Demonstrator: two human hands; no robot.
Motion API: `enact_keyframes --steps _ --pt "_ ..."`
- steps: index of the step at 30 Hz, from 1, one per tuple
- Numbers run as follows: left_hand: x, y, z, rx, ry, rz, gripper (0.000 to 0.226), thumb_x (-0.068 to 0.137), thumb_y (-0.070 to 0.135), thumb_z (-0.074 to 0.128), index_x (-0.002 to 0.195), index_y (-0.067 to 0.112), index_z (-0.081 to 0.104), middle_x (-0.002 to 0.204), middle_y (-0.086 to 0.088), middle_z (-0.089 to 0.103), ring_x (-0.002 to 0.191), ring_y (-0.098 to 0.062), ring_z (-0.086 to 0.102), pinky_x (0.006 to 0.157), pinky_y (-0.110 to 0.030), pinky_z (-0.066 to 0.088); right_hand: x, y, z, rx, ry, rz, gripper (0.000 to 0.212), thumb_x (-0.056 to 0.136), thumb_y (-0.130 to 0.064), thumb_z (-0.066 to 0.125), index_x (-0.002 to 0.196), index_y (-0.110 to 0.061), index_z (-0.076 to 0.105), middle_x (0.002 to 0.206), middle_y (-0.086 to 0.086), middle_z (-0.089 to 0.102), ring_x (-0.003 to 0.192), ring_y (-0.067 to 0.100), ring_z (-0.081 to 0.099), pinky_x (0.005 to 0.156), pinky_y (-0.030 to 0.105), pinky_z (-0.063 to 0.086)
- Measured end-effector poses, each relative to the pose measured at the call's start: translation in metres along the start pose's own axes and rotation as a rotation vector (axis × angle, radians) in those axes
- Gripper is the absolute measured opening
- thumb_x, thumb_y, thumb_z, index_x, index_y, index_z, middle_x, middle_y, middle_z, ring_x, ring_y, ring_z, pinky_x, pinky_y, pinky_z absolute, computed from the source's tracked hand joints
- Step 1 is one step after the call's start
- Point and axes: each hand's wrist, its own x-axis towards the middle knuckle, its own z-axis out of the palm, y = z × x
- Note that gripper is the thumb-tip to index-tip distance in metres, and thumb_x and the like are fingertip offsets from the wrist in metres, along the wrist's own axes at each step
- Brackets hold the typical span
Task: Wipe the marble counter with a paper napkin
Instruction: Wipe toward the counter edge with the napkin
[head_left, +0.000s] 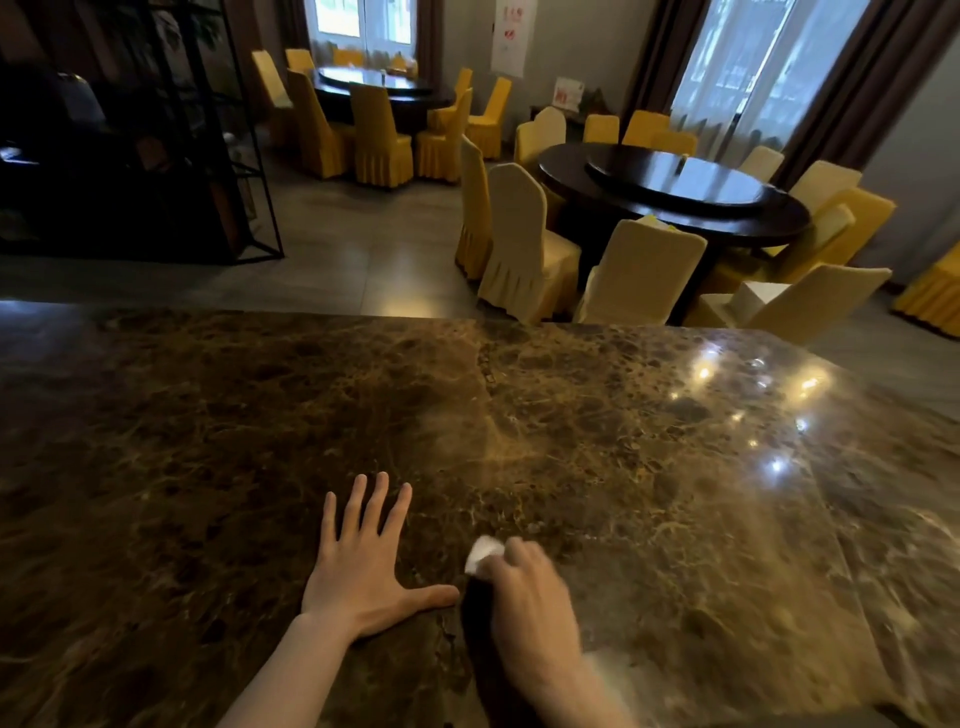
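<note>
Brown marble fills the near half of my view, a polished counter (597, 441) veined in gold, with small ceiling lights mirrored in it toward the right and a thin seam running from the far edge down its middle. My left hand (363, 566) lies flat on the stone, palm down, fingers spread wide and thumb stretched out to the right, its tip just beside my right hand (530, 597). That hand is curled over a napkin (483, 555), a small white wad bunched under my fingertips and pressed against the counter; only its far-left corner pokes out past my fingers (the rest is hidden beneath my palm, and the hand is a little blurred). Both forearms come in bare from the near edge. Beyond the counter is a dining room with a grey tiled floor. On the right stands a round dark table (675, 208) with a raised turntable in its middle, ringed by chairs (524, 244) in pale yellow covers. Farther back, left of centre, is a second round table (374, 85) with deeper yellow chairs. Windows with dark curtains light the far wall, and a black metal shelf (208, 156) stands dim at the far left.
</note>
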Motion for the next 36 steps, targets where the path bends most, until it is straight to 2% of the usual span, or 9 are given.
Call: enact_keyframes --steps 3,9,13,16,21,23,27,30,36 --pt "0.0 -0.001 0.0 0.014 0.0 0.002 0.142 0.049 0.116 0.016 0.158 0.033 -0.023 0.168 0.0 -0.031 0.149 -0.023 -0.039 0.126 -0.06 -0.017 -0.009 0.021 -0.008 0.052 0.024 -0.08 0.015 0.071 -0.02 0.077 0.083 -0.028 0.071 0.08 -0.007 0.057 0.076 0.018 0.059 0.057 0.028 0.045" --pt "0.0 0.0 -0.001 0.013 -0.012 -0.004 0.141 0.048 0.116 0.015 0.156 0.035 -0.026 0.166 0.002 -0.034 0.148 -0.022 -0.042 0.125 -0.06 -0.018 0.022 0.095 -0.032 0.006 0.224 0.459 0.025 0.089 -0.004 0.058 0.101 -0.015 0.076 0.092 0.002 0.057 0.091 0.025 0.057 0.074 0.036 0.051" --pt "0.0 0.001 -0.002 0.002 -0.017 -0.007 0.142 0.049 0.116 0.016 0.156 0.034 -0.025 0.166 0.002 -0.034 0.148 -0.022 -0.041 0.126 -0.06 -0.017 0.013 0.037 -0.006 0.039 0.097 0.158 0.017 0.085 -0.015 0.066 0.097 -0.024 0.074 0.094 -0.004 0.059 0.09 0.019 0.057 0.069 0.025 0.039" --pt "0.001 0.0 -0.002 -0.003 -0.009 -0.004 0.141 0.048 0.116 0.017 0.156 0.035 -0.025 0.166 0.002 -0.033 0.149 -0.022 -0.04 0.126 -0.059 -0.018 0.011 0.051 -0.013 0.049 0.024 0.03 0.013 0.086 -0.024 0.064 0.096 -0.029 0.072 0.089 -0.011 0.053 0.088 0.015 0.056 0.066 0.025 0.039" --pt "0.001 0.0 -0.003 -0.016 -0.006 -0.015 0.141 0.048 0.116 0.019 0.156 0.036 -0.023 0.167 0.004 -0.032 0.148 -0.02 -0.04 0.126 -0.058 -0.018 0.039 0.117 -0.047 0.008 0.211 0.537 0.024 0.087 -0.006 0.058 0.098 -0.013 0.078 0.091 0.006 0.062 0.091 0.031 0.062 0.073 0.038 0.05" --pt "-0.001 0.001 -0.003 -0.023 -0.009 -0.015 0.141 0.048 0.116 0.02 0.157 0.036 -0.022 0.168 0.004 -0.03 0.15 -0.02 -0.038 0.126 -0.058 -0.017 0.047 0.092 -0.038 0.018 0.198 0.482 0.022 0.088 -0.005 0.058 0.099 -0.01 0.076 0.094 0.006 0.063 0.092 0.029 0.06 0.076 0.038 0.051" --pt "-0.003 0.0 -0.005 -0.005 -0.029 -0.002 0.142 0.049 0.116 0.018 0.158 0.034 -0.02 0.169 0.003 -0.027 0.151 -0.021 -0.035 0.127 -0.058 -0.015 0.041 0.028 -0.01 0.095 0.042 0.07 0.022 0.088 -0.005 0.062 0.101 -0.018 0.074 0.1 0.001 0.061 0.095 0.021 0.055 0.077 0.034 0.049" --pt "-0.001 0.001 -0.006 -0.02 -0.019 -0.011 0.142 0.048 0.116 0.017 0.158 0.034 -0.021 0.169 0.003 -0.028 0.151 -0.02 -0.036 0.127 -0.057 -0.014 0.021 0.034 -0.012 0.052 -0.027 -0.136 0.016 0.09 -0.015 0.064 0.101 -0.024 0.072 0.097 -0.003 0.059 0.092 0.019 0.055 0.072 0.031 0.048" --pt "-0.002 0.003 -0.009 -0.004 -0.041 -0.014 0.143 0.046 0.117 0.013 0.157 0.034 -0.023 0.168 0.003 -0.031 0.151 -0.021 -0.035 0.127 -0.058 -0.015 0.037 0.126 -0.044 -0.025 0.207 0.503 0.024 0.088 -0.004 0.056 0.099 -0.012 0.076 0.097 0.009 0.062 0.097 0.032 0.059 0.078 0.039 0.05"
